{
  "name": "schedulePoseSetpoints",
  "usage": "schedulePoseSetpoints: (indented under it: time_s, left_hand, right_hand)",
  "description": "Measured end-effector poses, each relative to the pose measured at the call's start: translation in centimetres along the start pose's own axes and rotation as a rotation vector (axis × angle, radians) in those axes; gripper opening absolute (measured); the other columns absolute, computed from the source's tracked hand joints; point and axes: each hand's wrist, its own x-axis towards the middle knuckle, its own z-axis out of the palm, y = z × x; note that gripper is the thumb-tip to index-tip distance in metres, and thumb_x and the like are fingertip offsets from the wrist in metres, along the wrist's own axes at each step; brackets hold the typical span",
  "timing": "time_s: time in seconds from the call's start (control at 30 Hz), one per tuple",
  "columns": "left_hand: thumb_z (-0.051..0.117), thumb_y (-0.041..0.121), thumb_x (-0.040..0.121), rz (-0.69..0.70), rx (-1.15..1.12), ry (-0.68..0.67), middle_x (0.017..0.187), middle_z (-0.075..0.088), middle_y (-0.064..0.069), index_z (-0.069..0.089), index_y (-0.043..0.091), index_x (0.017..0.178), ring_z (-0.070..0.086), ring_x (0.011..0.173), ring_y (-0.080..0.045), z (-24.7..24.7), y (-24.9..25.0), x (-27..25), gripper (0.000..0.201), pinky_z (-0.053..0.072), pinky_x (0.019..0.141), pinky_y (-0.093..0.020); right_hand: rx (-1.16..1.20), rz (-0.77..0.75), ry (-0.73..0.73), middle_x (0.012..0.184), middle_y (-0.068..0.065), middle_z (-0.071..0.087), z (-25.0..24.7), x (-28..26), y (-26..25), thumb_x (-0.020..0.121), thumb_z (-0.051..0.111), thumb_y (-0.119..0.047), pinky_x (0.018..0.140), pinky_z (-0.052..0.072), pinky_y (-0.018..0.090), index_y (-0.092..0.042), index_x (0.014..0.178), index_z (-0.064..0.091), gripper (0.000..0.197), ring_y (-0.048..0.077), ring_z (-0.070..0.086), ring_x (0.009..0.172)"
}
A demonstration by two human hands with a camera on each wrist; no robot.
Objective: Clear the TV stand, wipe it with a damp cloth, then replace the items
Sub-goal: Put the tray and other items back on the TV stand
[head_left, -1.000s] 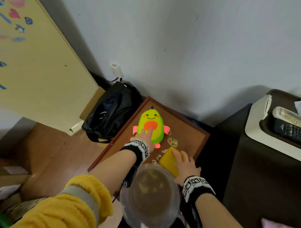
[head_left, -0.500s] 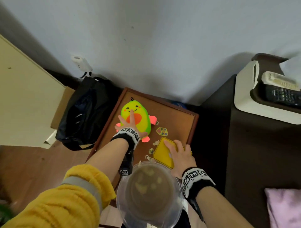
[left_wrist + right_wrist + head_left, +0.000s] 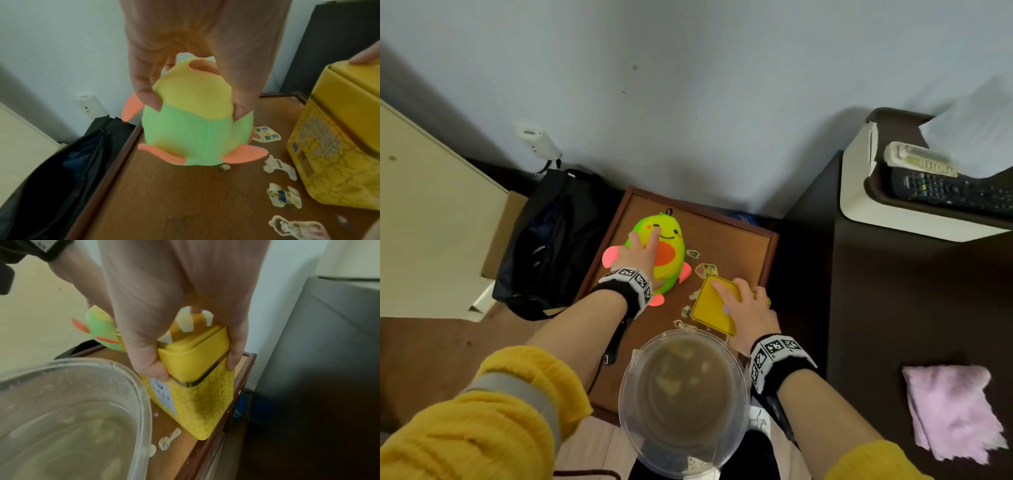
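My left hand (image 3: 637,256) fingers clamp the plush toy (image 3: 661,253); my right hand (image 3: 748,310) grips the yellow tin (image 3: 714,308) lid. Risk: lid separates on lifting; stickers (image 3: 284,196) scatter off the counter (image 3: 732,251).

One plush toy (image 3: 664,253), one yellow tin (image 3: 714,310), one clear bowl (image 3: 683,401), two remotes (image 3: 941,181), one pink cloth (image 3: 952,411).

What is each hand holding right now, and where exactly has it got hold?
The left hand holds the plush toy round its upper body. The right hand holds the yellow tin by its lid's sides.
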Motion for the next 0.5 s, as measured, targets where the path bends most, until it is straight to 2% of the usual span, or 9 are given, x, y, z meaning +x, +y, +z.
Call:
schedulePoseSetpoints:
  time_s: [0.1, 0.2, 0.3, 0.43, 0.5]
  left_hand:
    - [0.076, 0.044, 0.069, -0.011, -0.036, 0.046, 0.147, 0.018, -0.018, -0.003, 0.029, 0.149, 0.05, 0.115, -0.042, -2.6, -0.2, -2.7, 0.114, 0.048, 0.086, -0.042]
    - [0.076, 0.047, 0.066, -0.013, -0.072, 0.088, 0.142, 0.024, -0.018, -0.002, 0.026, 0.149, 0.053, 0.111, -0.041, -5.3, 0.8, -5.8, 0.116, 0.047, 0.089, -0.043]
    - [0.076, 0.046, 0.065, -0.019, -0.14, 0.133, 0.141, 0.025, -0.017, -0.002, 0.023, 0.149, 0.051, 0.113, -0.041, -8.1, 2.6, -9.5, 0.117, 0.047, 0.088, -0.043]
    - [0.077, 0.048, 0.064, 0.01, -0.219, 0.224, 0.139, 0.028, -0.017, -0.007, 0.012, 0.15, 0.047, 0.118, -0.041, -11.9, 6.0, -14.8, 0.125, 0.042, 0.097, -0.044]
    - [0.078, 0.048, 0.063, 0.017, -0.252, 0.255, 0.138, 0.028, -0.016, -0.006, 0.007, 0.15, 0.046, 0.121, -0.04, -13.2, 7.8, -17.1, 0.127, 0.039, 0.101, -0.043]
  right_hand:
    - [0.023, 0.008, 0.06, 0.146, -0.001, 0.011, -2.3, -1.4, 0.2, 0.073, 0.075, -0.021, 0.08, 0.053, 0.044, -0.048, 0.142, -0.001, 0.106, 0.035, 0.023, 0.126]
    - [0.037, -0.014, 0.103, 0.145, -0.002, 0.012, -5.5, -3.2, 0.9, 0.071, 0.077, -0.021, 0.073, 0.051, 0.039, -0.047, 0.142, 0.0, 0.108, 0.034, 0.025, 0.125]
    - [0.015, -0.052, 0.139, 0.145, -0.001, 0.013, -9.2, -5.5, 2.0, 0.069, 0.08, -0.023, 0.074, 0.052, 0.041, -0.047, 0.142, 0.001, 0.11, 0.034, 0.025, 0.125]
    - [0.022, -0.047, 0.222, 0.143, 0.001, 0.019, -13.9, -9.8, 4.4, 0.072, 0.076, -0.039, 0.073, 0.049, 0.042, -0.046, 0.141, 0.004, 0.099, 0.035, 0.029, 0.123]
    - [0.037, -0.022, 0.263, 0.141, 0.002, 0.023, -15.8, -12.0, 5.6, 0.073, 0.071, -0.05, 0.078, 0.048, 0.044, -0.042, 0.142, 0.011, 0.092, 0.036, 0.032, 0.122]
